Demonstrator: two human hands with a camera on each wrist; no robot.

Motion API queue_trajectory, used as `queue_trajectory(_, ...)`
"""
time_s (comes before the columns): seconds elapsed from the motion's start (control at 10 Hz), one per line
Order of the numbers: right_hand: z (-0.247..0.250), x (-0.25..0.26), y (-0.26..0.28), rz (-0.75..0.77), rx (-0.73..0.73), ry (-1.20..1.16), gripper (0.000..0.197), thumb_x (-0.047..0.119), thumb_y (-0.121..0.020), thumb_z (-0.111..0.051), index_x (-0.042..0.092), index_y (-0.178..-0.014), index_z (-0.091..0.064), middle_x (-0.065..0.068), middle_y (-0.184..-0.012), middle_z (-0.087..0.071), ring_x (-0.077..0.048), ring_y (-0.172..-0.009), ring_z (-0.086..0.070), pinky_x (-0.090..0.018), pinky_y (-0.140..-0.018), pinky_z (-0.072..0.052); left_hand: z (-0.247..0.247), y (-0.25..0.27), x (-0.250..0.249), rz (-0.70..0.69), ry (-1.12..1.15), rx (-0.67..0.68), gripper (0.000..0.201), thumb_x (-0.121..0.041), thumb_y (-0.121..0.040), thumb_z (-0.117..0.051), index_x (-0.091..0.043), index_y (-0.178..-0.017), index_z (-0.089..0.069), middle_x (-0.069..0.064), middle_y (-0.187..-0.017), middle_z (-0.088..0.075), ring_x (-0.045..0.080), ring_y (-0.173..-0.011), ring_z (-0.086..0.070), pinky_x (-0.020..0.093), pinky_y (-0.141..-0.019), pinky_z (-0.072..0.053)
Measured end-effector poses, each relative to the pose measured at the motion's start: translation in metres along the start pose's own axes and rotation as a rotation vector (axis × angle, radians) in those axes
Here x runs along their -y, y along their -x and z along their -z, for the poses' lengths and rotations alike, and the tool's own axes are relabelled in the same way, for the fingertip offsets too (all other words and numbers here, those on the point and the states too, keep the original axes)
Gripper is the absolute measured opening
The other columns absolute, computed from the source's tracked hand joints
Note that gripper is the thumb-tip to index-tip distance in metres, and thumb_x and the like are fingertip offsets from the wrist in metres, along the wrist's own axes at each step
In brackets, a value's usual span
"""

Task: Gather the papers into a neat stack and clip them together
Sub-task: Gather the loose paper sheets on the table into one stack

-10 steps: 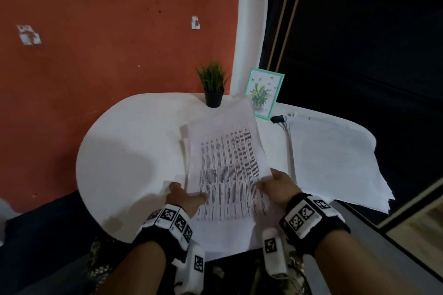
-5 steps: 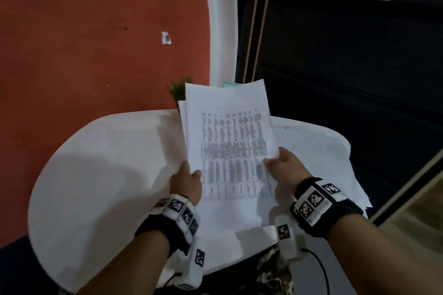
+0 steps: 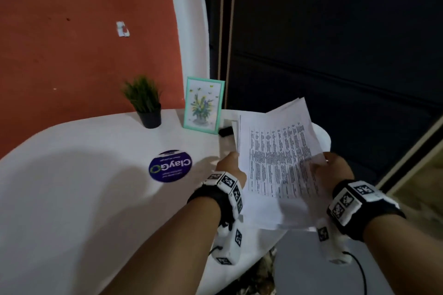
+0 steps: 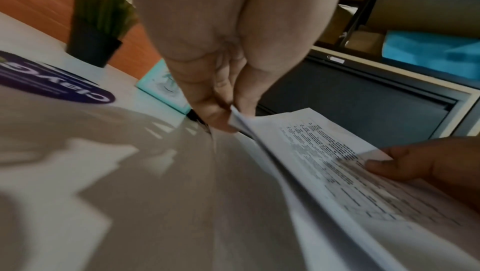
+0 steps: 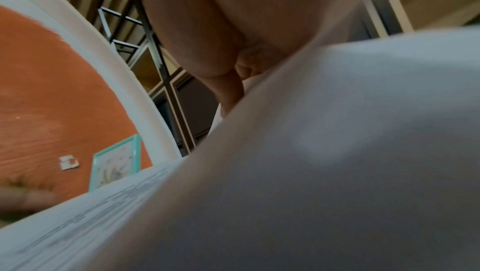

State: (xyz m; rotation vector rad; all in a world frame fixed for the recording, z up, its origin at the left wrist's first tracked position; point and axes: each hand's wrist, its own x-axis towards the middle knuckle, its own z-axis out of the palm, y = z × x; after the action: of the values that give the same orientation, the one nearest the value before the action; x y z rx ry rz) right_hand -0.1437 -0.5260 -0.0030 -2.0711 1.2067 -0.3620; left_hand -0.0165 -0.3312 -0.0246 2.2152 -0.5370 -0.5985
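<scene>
Above the right end of the counter [image 3: 72,175], the papers [image 3: 278,158] are lifted clear of the surface, printed side up and tipped toward the person. They are fanned rather than square: the far corners stick out at different angles, and sheet edges show staggered along the left side. Left hand [image 3: 230,170] pinches the left edge, thumb on top and fingers beneath, as the left wrist view shows plainly. Right hand [image 3: 333,170] has its grip on the right edge, thumb lying on the print and fingers hidden under the sheets. Holding both long edges probably lets the person steady the bundle and knock it even, a step that looks not yet done.

Just behind the papers, a small black object [image 3: 225,131], likely the clip, lies on the counter beside the teal picture frame [image 3: 203,105]. Farther left stand a potted plant [image 3: 145,103] and a round purple sticker [image 3: 170,166], both well apart from the hands.
</scene>
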Motion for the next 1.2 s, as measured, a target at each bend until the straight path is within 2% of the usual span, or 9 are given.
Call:
queue_trajectory(0.1,-0.002,-0.018,-0.016,-0.012,0.003,0.066,0.026,0.014,-0.089,-0.053,0.007,-0.112,-0.062,-0.018,-0.103,-0.065,-0.030,-0.091,-0.059,-0.028,-0.074,-0.040,-0.018,-0.021,-0.007,-0.023,-0.034,0.039,0.056,-0.004,-0.083,-0.047,-0.021,-0.136,-0.044,0.008,-0.137,-0.053,0.027,-0.122,-0.053,0.033,-0.101,-0.046)
queue_trajectory(0.2,-0.003,-0.028,-0.033,-0.036,0.027,0.147,0.031,0.015,-0.088,-0.054,0.006,-0.117,-0.060,-0.019,-0.114,-0.064,-0.034,-0.104,-0.061,-0.030,-0.077,-0.043,-0.031,-0.034,-0.008,0.003,-0.100,0.099,0.057,-0.011,-0.087,-0.056,-0.021,-0.141,-0.039,0.009,-0.143,-0.046,0.026,-0.128,-0.048,0.029,-0.105,-0.040)
queue_trajectory(0.5,0.001,-0.072,-0.098,-0.184,0.208,0.378,0.064,0.054,-0.089,-0.043,0.002,-0.125,-0.056,-0.021,-0.126,-0.058,-0.034,-0.113,-0.058,-0.033,-0.082,-0.041,-0.011,-0.059,-0.012,0.174,-0.468,0.118,0.067,-0.055,-0.087,-0.050,-0.004,-0.130,-0.047,0.016,-0.133,-0.053,0.032,-0.114,-0.056,0.032,-0.081,-0.041)
queue_trajectory(0.7,0.014,-0.081,-0.123,-0.186,0.328,0.459,0.079,0.069,-0.086,-0.035,0.008,-0.136,-0.049,-0.016,-0.144,-0.045,-0.030,-0.131,-0.045,-0.038,-0.109,-0.034,-0.011,-0.074,-0.015,0.203,-0.614,0.173,0.065,-0.058,-0.090,-0.043,-0.008,-0.130,-0.051,0.015,-0.135,-0.053,0.031,-0.119,-0.053,0.035,-0.096,-0.041)
queue_trajectory(0.8,0.013,-0.081,-0.130,-0.172,0.380,0.414,0.075,0.089,-0.061,-0.037,0.021,-0.084,-0.062,-0.005,-0.082,-0.064,-0.017,-0.075,-0.061,-0.033,-0.080,-0.044,-0.016,-0.073,-0.024,0.205,-0.598,0.132,0.066,-0.055,-0.093,-0.040,-0.012,-0.143,-0.037,0.015,-0.148,-0.037,0.031,-0.133,-0.040,0.034,-0.104,-0.034)
queue_trajectory(0.9,-0.001,-0.095,-0.138,-0.230,0.501,0.083,0.083,0.085,-0.038,-0.066,0.017,-0.086,-0.067,-0.002,-0.077,-0.074,-0.018,-0.076,-0.072,-0.040,-0.080,-0.054,-0.026,-0.072,-0.032,0.209,-0.623,0.103,0.066,-0.050,-0.092,-0.048,-0.011,-0.143,-0.036,0.017,-0.149,-0.032,0.033,-0.137,-0.031,0.038,-0.110,-0.029)
queue_trajectory(1.0,-0.016,-0.101,-0.135,-0.259,0.579,-0.169,0.104,0.062,-0.035,-0.087,0.010,-0.121,-0.062,-0.014,-0.121,-0.065,-0.034,-0.115,-0.059,-0.051,-0.106,-0.041,-0.047,-0.094,-0.024,0.260,-0.534,0.046,0.064,-0.047,-0.085,-0.060,-0.006,-0.133,-0.046,0.018,-0.141,-0.042,0.032,-0.129,-0.043,0.037,-0.105,-0.035)
queue_trajectory(1.1,-0.011,-0.085,-0.113,-0.289,0.570,-0.298,0.112,0.050,-0.022,-0.093,0.002,-0.118,-0.063,-0.020,-0.116,-0.066,-0.035,-0.111,-0.062,-0.050,-0.105,-0.042,-0.053,-0.095,-0.027,0.226,-0.535,0.048,0.061,-0.044,-0.084,-0.060,-0.006,-0.131,-0.049,0.017,-0.140,-0.044,0.032,-0.128,-0.045,0.037,-0.104,-0.037)
queue_trajectory(1.2,-0.001,-0.082,-0.102,-0.306,0.621,-0.362,0.062,0.024,-0.065,-0.082,-0.004,-0.117,-0.062,-0.021,-0.098,-0.072,-0.032,-0.083,-0.071,-0.043,-0.084,-0.056,-0.057,-0.095,-0.028,0.202,-0.539,0.044,0.060,-0.042,-0.084,-0.061,-0.006,-0.131,-0.048,0.017,-0.141,-0.042,0.032,-0.129,-0.044,0.036,-0.104,-0.036)
